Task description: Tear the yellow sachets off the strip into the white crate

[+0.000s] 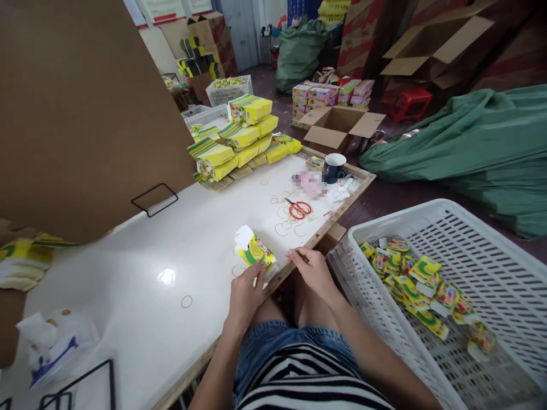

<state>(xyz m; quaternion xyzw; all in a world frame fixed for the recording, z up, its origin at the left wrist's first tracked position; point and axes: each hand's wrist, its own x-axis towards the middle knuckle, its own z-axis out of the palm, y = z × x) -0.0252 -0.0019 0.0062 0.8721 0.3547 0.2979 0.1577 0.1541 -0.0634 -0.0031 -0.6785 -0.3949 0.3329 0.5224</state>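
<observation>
My left hand (pixel 248 290) grips the near edge of a small yellow and green printed carton (pixel 256 249) with thumb and fingers. The carton lies near the table's front edge, its white end flaps spread at the far left end. My right hand (pixel 311 269) is over the table edge just right of the carton, apart from it. Its fingers are loosely bent, thumb and index tips slightly apart, and I see nothing between them. Beyond the hands, orange-handled scissors (pixel 299 209) lie among several loose rubber bands (pixel 281 229).
Stacked bundles of yellow cartons (pixel 239 136) stand at the table's back. A dark mug (pixel 333 169) sits at the far right corner. On my right, a white plastic basket (pixel 384 364) contains several small cartons (pixel 423 285). A large brown cardboard sheet (pixel 94 114) rises at left.
</observation>
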